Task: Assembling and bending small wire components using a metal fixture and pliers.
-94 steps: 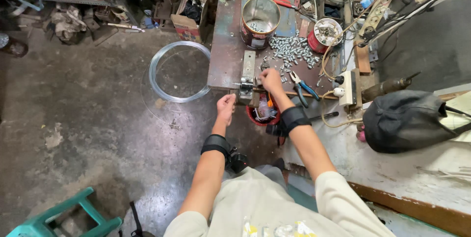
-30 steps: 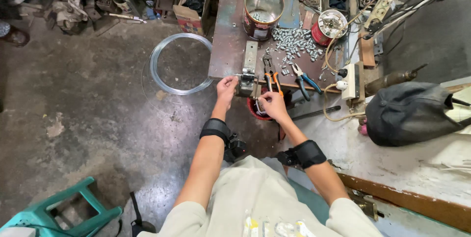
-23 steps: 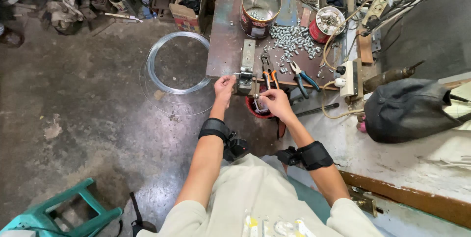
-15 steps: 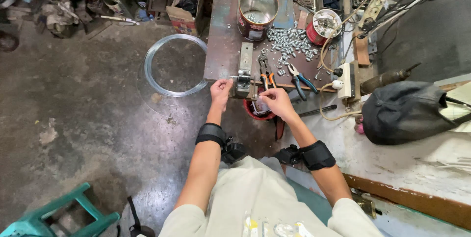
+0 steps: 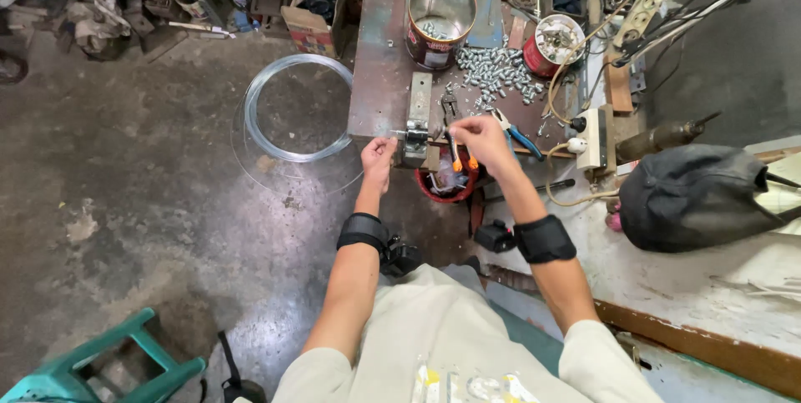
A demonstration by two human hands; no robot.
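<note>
Where the small metal jig [image 5: 415, 132] sat at the workbench [image 5: 375, 78] edge, the left hand [image 5: 378, 155] pinched a thin wire beside it, while the right hand [image 5: 481, 138] closed around orange-handled pliers [image 5: 455, 157]; a heap of bolts [image 5: 492, 78] lay beyond, near a tin can [image 5: 440, 9].

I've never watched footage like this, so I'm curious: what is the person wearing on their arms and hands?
Both hands are bare, with no gloves: the left hand and the right hand. Each forearm carries a broad black band, the left band and the right band, and a small dark device sits beside each. Short, light beige sleeves end near the elbows, leaving the forearms uncovered.
</note>
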